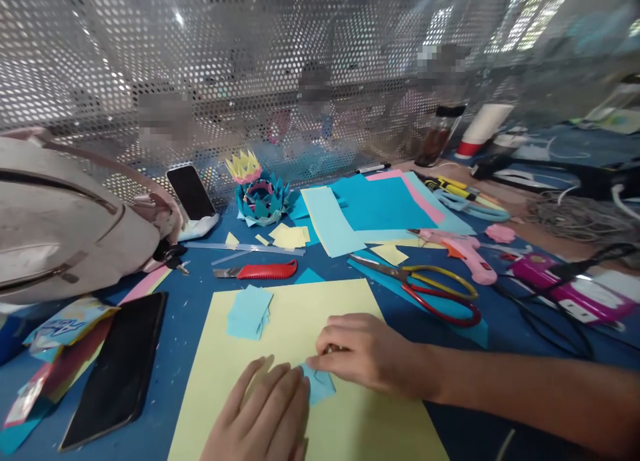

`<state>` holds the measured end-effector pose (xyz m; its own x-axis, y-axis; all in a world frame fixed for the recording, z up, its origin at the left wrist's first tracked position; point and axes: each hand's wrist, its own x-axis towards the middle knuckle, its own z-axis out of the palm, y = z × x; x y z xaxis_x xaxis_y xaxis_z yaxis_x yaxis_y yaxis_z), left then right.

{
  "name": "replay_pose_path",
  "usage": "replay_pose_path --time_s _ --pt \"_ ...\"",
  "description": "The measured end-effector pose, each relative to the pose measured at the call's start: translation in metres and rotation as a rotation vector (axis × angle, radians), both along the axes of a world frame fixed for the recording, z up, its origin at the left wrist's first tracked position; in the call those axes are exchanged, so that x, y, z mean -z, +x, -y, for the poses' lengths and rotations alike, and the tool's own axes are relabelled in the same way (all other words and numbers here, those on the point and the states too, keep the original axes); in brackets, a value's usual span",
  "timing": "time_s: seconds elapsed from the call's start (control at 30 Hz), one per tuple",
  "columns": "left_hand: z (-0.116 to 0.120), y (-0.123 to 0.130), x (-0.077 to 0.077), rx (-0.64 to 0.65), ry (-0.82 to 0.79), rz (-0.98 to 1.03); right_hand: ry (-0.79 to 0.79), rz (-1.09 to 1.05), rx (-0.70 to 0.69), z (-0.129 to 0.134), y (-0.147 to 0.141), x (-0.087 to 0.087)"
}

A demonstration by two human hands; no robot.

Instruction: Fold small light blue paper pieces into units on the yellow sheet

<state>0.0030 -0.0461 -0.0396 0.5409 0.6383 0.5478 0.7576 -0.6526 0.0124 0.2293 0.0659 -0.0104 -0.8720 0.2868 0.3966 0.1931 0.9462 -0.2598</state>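
Note:
A small light-blue paper piece (320,386) lies on the large pale yellow sheet (200,381), between my two hands. My left hand (265,411) lies over its left edge, fingers stretched forward. My right hand (367,354) has curled fingers, with thumb and index finger pressed together at the piece's upper right edge. A stack of light-blue paper squares (249,312) rests near the sheet's upper left corner.
Scissors (425,284) and a pink glue gun (465,251) lie to the right. A red cutter (260,270) sits behind the sheet. Two phones (117,367), a bag (65,214), paper flowers (261,197) and coloured sheets (385,204) surround it.

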Motion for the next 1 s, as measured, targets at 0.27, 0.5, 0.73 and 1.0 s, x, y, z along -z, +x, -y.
replay_pose_path --time_s 0.27,0.5,0.73,1.0 --pt "-0.006 -0.005 -0.006 0.062 -0.006 -0.127 -0.045 -0.003 -0.016 -0.003 -0.001 0.000" --pt "-0.010 -0.008 -0.013 0.060 0.054 -0.154 -0.033 0.026 -0.019 -0.005 0.002 -0.001" --pt "-0.011 -0.012 -0.020 0.153 0.043 -0.311 -0.068 0.086 -0.041 -0.008 0.003 -0.002" --pt "-0.012 -0.012 -0.016 0.129 0.037 -0.293 0.007 0.160 -0.096 -0.011 0.003 -0.018"
